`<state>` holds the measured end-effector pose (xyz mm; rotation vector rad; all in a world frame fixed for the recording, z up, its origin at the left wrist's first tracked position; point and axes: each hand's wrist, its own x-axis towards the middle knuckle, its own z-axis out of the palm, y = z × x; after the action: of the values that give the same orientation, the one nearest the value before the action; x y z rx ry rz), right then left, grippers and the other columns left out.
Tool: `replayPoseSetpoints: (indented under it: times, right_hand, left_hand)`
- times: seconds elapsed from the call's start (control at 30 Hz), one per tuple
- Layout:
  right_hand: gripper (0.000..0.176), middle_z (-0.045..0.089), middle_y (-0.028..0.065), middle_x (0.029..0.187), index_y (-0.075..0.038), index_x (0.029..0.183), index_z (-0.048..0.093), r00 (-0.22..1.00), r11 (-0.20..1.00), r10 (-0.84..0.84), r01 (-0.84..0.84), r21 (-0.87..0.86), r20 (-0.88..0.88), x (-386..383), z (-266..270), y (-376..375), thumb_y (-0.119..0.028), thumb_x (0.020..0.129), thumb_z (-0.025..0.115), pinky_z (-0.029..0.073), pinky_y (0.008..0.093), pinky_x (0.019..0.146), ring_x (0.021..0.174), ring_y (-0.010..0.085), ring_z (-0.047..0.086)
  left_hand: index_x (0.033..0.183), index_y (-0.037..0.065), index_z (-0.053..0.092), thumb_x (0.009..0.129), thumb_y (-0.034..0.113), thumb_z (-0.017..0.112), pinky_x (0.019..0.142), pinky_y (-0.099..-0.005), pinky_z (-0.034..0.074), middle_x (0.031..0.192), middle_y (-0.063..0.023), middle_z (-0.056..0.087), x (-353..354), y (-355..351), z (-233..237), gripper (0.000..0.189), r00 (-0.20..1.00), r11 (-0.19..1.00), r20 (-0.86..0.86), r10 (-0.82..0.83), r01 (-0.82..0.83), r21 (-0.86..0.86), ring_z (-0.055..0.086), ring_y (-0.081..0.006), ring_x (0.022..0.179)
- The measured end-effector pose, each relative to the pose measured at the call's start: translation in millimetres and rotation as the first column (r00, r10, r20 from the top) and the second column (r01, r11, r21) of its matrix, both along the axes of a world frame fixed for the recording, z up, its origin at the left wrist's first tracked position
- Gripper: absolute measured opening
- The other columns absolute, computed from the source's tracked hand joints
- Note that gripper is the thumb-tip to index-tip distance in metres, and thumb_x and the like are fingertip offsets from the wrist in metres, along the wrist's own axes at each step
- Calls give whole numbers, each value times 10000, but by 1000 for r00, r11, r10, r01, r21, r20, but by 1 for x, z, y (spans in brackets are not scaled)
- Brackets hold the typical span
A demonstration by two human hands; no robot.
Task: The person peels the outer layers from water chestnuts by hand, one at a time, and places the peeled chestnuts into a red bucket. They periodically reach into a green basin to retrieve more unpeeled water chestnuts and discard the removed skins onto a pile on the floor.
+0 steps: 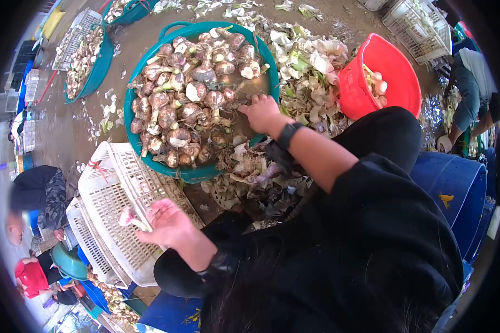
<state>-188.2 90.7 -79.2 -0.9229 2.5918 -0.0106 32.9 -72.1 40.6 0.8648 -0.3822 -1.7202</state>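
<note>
Seen from above, a person in black clothing sits on the ground among heaps of harvested bulbs. Their right hand (261,114), with a dark watch on the wrist, reaches into a large teal basin (200,173). The fingers curl down onto the brown, unpeeled bulbs (178,111) at the near edge, but I cannot tell whether they actually grip one. Their left hand (169,225) holds a pale peeled bulb (129,217) pinched in its fingertips, just above a white slatted plastic crate (103,194) that lies beside the basin. Loose husks and peelings (244,166) are piled between the basin and the person's knees, and a larger heap of pale green leaf scraps (308,72) lies on the far side. Next to that heap is a red tub (394,72) containing a few white peeled bulbs (379,84). A blue drum (455,188) is at the person's right. Other workers crouch at the left edge (36,191) and the right edge (472,89), and a second teal basin of bulbs (97,66) sits further away.
</note>
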Motion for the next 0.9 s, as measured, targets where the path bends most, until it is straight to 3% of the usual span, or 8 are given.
replayPoseSetpoints:
  times: [0.13, 0.23, 0.27, 0.3, 0.57, 0.8, 0.87, 0.9]
  right_hand:
    - [355, 558, 185, 1106, -158, 1129, 562, 968, 991, 123, -110, -71, 217, -19, -12, -11, -196, 776, 567, 455, 341, 808, 997, 274, 564]
    - [388, 633, 156, 777, 34, 887, 579, 741, 784, 1, 416, -461, 671, 21, 18, -16, -283, 680, 666, 499, 353, 656, 715, 246, 623]
    - [373, 627, 141, 766, 31, 892, 578, 462, 751, -13, 590, -296, 887, 38, 42, -15, -280, 702, 657, 493, 335, 665, 709, 230, 613]
    - [287, 634, 145, 795, 7, 881, 584, 722, 599, 235, 419, -682, 651, 57, 54, -10, -219, 713, 637, 493, 338, 671, 724, 246, 620]
    - [166, 600, 168, 763, 4, 768, 581, 929, 626, 369, -243, -741, 6, 79, 59, 3, -145, 727, 522, 480, 423, 643, 675, 333, 591]
    - [220, 608, 120, 864, -21, 804, 606, 797, 793, 317, 74, -605, 513, 74, 53, 5, -222, 797, 516, 500, 370, 550, 581, 290, 587]
    - [318, 611, 107, 844, -3, 871, 593, -30, 611, 54, 792, -10, 998, 78, 49, 6, -296, 871, 471, 488, 309, 485, 548, 215, 571]
    - [318, 611, 107, 844, -3, 871, 593, -27, 606, 53, 795, -11, 998, 77, 50, 9, -296, 871, 471, 488, 309, 485, 548, 215, 571]
  left_hand:
    - [959, 33, 497, 839, 388, 522, 635, -267, 443, 883, -88, 523, -50, 43, -29, 375, 655, 855, 639, -403, 518, 8, 522, -166, 753]
    - [1198, -20, 406, 853, 343, 531, 764, -316, 446, 1019, -129, 517, -66, 53, -59, 516, 286, 537, 923, -257, 836, -109, 541, -228, 858]
    - [1232, -17, 372, 852, 346, 535, 796, -336, 432, 1056, -155, 506, -68, 51, -78, 551, 266, 447, 941, -211, 882, -149, 538, -248, 884]
    - [1266, -15, 338, 852, 349, 540, 829, -356, 418, 1093, -181, 494, -69, 52, -92, 588, 242, 345, 956, -167, 922, -173, 535, -269, 911]
    - [812, -22, 590, 870, 244, 559, 534, -211, 352, 630, 31, 497, -67, 52, -56, 274, 333, 499, 853, -402, 861, -101, 413, -45, 592]
    - [972, -8, 613, 875, 178, 506, 600, -207, 393, 763, -14, 561, -61, 58, -62, 236, 376, 538, 583, -720, 833, 127, 495, -66, 673]
    - [1014, -6, 596, 878, 169, 487, 649, -216, 410, 838, -34, 573, -61, 64, -55, 247, 406, 503, 538, -739, 864, 39, 518, -81, 734]
    - [1056, -4, 579, 881, 159, 467, 697, -225, 427, 913, -55, 584, -60, 66, -52, 264, 435, 476, 491, -755, 878, -47, 540, -97, 795]
